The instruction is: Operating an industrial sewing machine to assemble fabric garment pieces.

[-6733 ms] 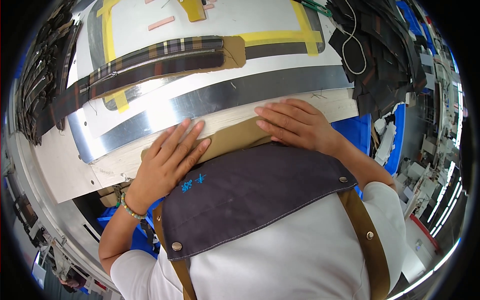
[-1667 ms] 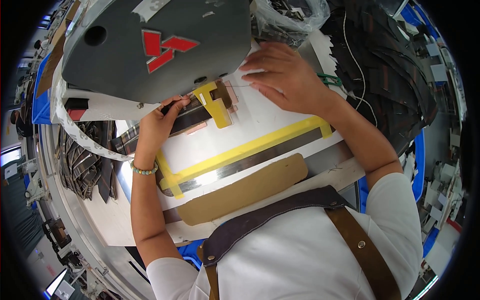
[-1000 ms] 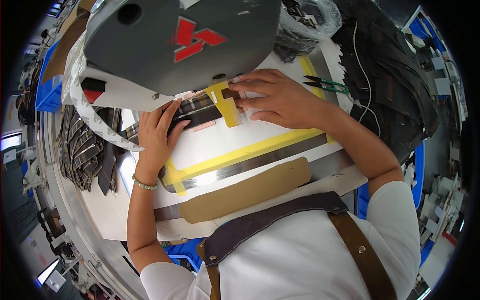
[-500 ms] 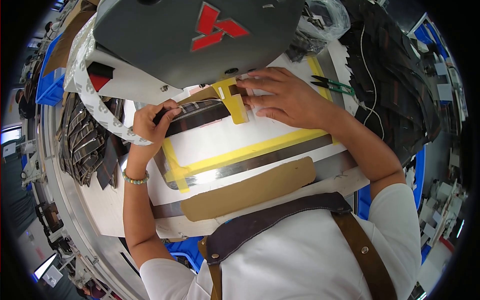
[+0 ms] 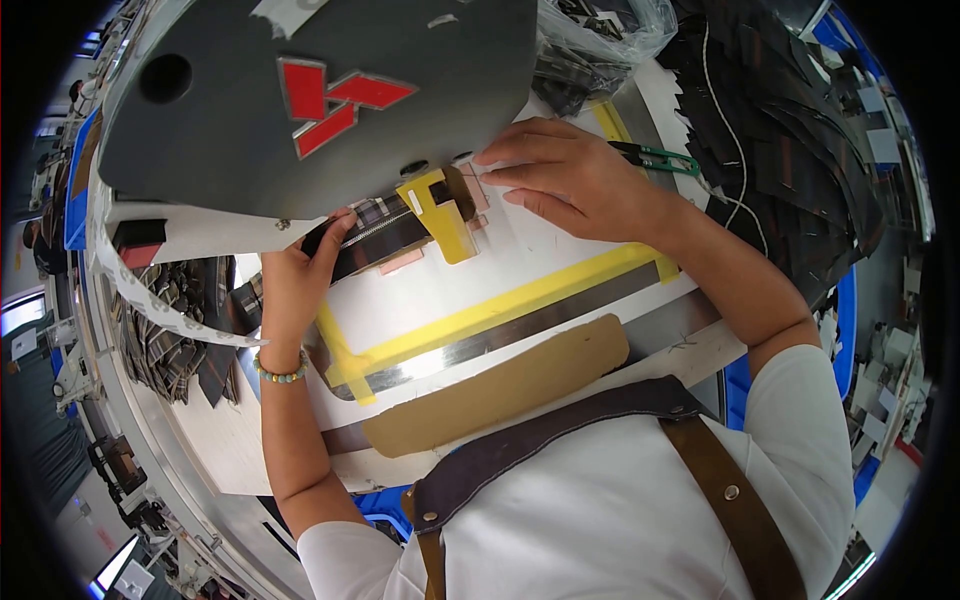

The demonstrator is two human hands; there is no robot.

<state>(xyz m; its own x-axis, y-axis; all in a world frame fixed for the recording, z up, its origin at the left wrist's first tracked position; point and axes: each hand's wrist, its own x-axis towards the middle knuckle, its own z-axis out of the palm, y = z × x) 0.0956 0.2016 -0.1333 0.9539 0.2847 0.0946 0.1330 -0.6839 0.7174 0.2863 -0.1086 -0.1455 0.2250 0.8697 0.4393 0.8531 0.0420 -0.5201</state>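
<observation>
My left hand [image 5: 307, 265] grips a dark plaid strip with a metal zipper [image 5: 382, 238], thumb pressing near its left part. The strip runs beneath a yellow guide [image 5: 442, 225] under a large dark grey machine head [image 5: 220, 130] bearing a red emblem. My right hand [image 5: 570, 185] has its fingers apart just right of the guide, fingertips by small pink pieces [image 5: 472, 180]; whether they touch them I cannot tell. A white sheet edged with yellow tape [image 5: 500, 288] lies below both hands, and a brown board piece [image 5: 495, 385] lies along the front edge.
Green snips [image 5: 665, 160] lie behind my right hand. Piles of dark fabric pieces [image 5: 770, 140] fill the right, with a white cord. Plaid pieces [image 5: 170, 340] are stacked at left beside a curving white tape [image 5: 160, 315]. A plastic bag [image 5: 610, 40] sits at back; blue bins [image 5: 835, 340] flank the bench.
Since the oldest frame my hands have moved from the front edge to the machine. My left hand went from spread fingers to a grip. Lately my right fingertips have shifted slightly away from the guide.
</observation>
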